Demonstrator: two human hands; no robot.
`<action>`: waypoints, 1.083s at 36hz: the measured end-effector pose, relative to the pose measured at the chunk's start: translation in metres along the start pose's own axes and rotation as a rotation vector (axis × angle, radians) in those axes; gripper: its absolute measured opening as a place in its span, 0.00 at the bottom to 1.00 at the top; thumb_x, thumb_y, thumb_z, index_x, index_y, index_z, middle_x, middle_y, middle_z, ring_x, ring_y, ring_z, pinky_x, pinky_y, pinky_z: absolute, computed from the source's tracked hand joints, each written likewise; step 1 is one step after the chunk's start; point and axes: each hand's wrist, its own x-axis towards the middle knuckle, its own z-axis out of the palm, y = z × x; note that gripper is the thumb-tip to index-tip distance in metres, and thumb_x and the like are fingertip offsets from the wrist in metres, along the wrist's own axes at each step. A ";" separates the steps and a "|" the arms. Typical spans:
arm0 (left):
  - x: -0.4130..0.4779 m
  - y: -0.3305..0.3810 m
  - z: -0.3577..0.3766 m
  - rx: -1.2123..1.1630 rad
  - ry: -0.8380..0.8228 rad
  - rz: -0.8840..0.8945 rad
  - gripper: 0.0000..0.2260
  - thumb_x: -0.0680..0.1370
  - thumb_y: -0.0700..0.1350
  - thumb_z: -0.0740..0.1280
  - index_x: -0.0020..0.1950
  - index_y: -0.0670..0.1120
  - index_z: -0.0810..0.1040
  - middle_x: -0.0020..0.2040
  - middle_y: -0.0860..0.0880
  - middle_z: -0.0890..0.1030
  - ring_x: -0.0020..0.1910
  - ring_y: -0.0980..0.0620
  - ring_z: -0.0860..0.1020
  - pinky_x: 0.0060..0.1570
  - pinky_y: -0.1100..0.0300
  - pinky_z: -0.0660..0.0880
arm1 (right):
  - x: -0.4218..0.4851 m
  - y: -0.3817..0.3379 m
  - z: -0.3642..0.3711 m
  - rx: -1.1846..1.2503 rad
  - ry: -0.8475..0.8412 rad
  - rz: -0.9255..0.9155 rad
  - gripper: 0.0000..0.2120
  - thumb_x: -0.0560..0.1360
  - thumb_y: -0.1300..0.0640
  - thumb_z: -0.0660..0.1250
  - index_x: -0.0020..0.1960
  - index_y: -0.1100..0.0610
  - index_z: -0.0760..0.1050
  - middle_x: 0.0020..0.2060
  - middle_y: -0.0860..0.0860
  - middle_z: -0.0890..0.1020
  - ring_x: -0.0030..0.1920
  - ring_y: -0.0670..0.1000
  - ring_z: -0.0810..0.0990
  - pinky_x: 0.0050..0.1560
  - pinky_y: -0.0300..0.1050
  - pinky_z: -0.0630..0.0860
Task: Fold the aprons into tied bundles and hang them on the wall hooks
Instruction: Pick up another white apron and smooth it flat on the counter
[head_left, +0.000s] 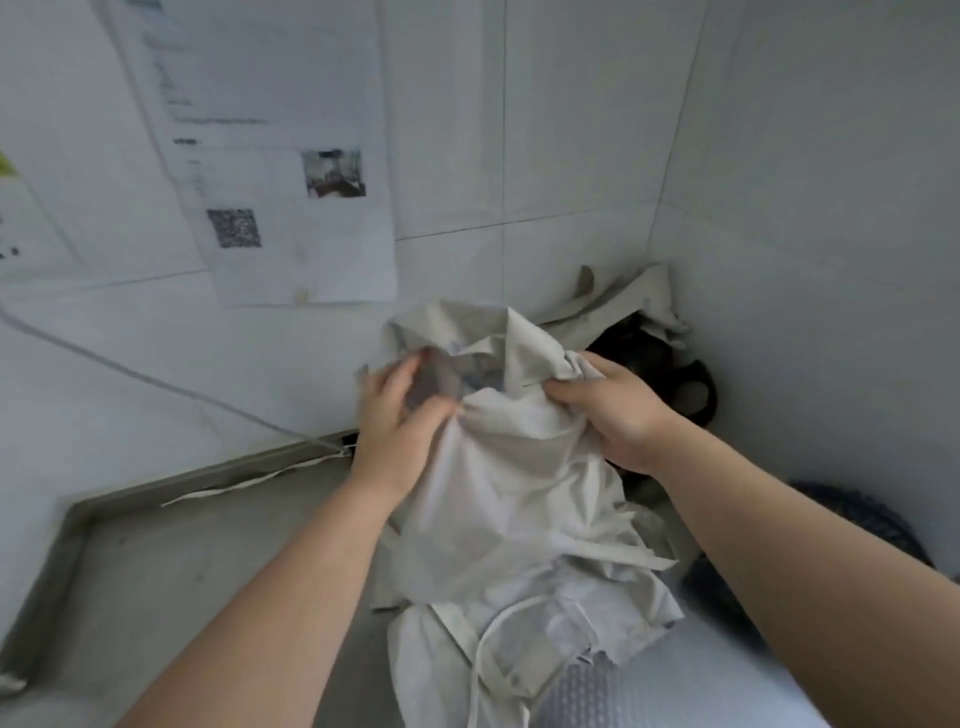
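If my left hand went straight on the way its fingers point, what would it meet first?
The bunched apron, right at the blurred fingertips of the left hand; behind it, probably the tiled wall.

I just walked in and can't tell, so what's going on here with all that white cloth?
A person is handling a crumpled off-white apron over a metal counter in a tiled corner. The right hand grips a bunched fold near its top; the left hand, blurred, grasps the cloth beside it. The apron is loose, not yet folded or tied, and its strap dangles below. Another pale cloth lies heaped in the corner behind. No hooks are in view.
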 end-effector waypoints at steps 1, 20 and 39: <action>-0.009 -0.004 -0.007 0.057 0.138 -0.069 0.33 0.66 0.63 0.65 0.69 0.51 0.71 0.68 0.44 0.68 0.68 0.47 0.67 0.70 0.51 0.62 | -0.009 0.001 0.003 0.058 -0.048 0.008 0.11 0.76 0.68 0.62 0.49 0.54 0.77 0.44 0.53 0.82 0.47 0.54 0.81 0.52 0.50 0.78; -0.210 0.035 -0.085 -0.250 0.287 -0.226 0.08 0.70 0.41 0.67 0.48 0.48 0.78 0.47 0.46 0.83 0.48 0.45 0.81 0.52 0.48 0.76 | -0.148 0.034 0.035 -0.495 -0.892 0.300 0.42 0.56 0.62 0.65 0.70 0.49 0.63 0.66 0.52 0.69 0.66 0.52 0.67 0.70 0.49 0.62; -0.273 0.077 -0.178 -0.283 0.117 -0.196 0.07 0.78 0.38 0.64 0.50 0.44 0.81 0.44 0.47 0.84 0.43 0.50 0.82 0.41 0.58 0.79 | -0.203 -0.004 0.179 -0.399 -0.803 -0.149 0.24 0.67 0.47 0.72 0.61 0.52 0.74 0.54 0.49 0.82 0.54 0.51 0.81 0.60 0.55 0.75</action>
